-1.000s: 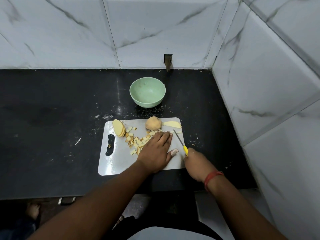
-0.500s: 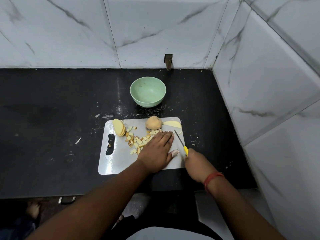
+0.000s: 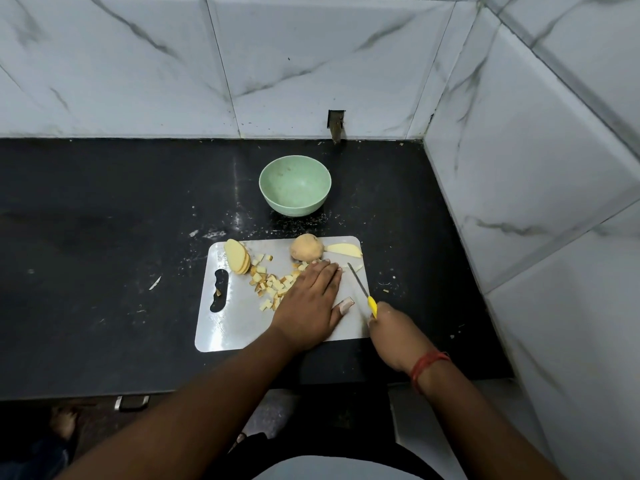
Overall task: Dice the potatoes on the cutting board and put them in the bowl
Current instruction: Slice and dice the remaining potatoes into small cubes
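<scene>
Little has moved since a second ago: the left hand [image 3: 309,299] still lies flat, fingers straight, over the dice [image 3: 273,284] on the board [image 3: 239,327], nearer them than the right hand [image 3: 394,332] gripping the knife [image 3: 360,289], with the empty bowl [image 3: 295,184] at 12 o'clock.

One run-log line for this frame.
left hand flat on diced potato | right hand holds knife | bowl empty

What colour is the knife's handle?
Yellow; the knife handle shows in the head view, held by the right hand.
</scene>
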Tool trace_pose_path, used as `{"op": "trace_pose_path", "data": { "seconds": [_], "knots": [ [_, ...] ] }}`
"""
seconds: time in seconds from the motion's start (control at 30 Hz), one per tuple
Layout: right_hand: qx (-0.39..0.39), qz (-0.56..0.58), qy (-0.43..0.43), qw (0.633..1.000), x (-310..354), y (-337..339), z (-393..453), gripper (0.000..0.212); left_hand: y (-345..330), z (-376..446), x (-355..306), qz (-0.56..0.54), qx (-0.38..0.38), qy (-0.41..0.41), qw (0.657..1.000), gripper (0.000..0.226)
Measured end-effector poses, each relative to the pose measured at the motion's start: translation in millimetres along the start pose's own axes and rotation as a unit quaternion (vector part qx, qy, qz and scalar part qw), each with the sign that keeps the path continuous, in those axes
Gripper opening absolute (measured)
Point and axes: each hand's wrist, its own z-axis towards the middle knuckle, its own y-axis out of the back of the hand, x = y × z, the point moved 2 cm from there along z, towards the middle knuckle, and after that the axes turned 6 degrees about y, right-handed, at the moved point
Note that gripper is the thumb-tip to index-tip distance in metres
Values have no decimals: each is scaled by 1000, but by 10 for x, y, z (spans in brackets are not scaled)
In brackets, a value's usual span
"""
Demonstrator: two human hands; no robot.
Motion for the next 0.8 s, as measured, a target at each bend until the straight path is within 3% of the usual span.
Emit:
{"op": "trace_pose_path", "data": {
  "seconds": [0.17, 0.3, 0.67, 0.8],
  "knots": [
    [17, -5, -16, 1000, 72, -37, 132, 17, -21, 5, 10, -1, -6, 13, 1000, 68],
    [15, -7, -24, 1000, 77, -3, 179, 8, -13, 15, 7, 0, -16, 1, 1000, 67],
    [38, -16, -18, 999, -55, -3, -22, 9, -43, 35, 16, 1, 6, 3, 1000, 76],
    [6, 13, -6, 1000, -45, 28, -90, 12, -43, 34, 13, 6, 9, 3, 1000, 76]
  ]
}}
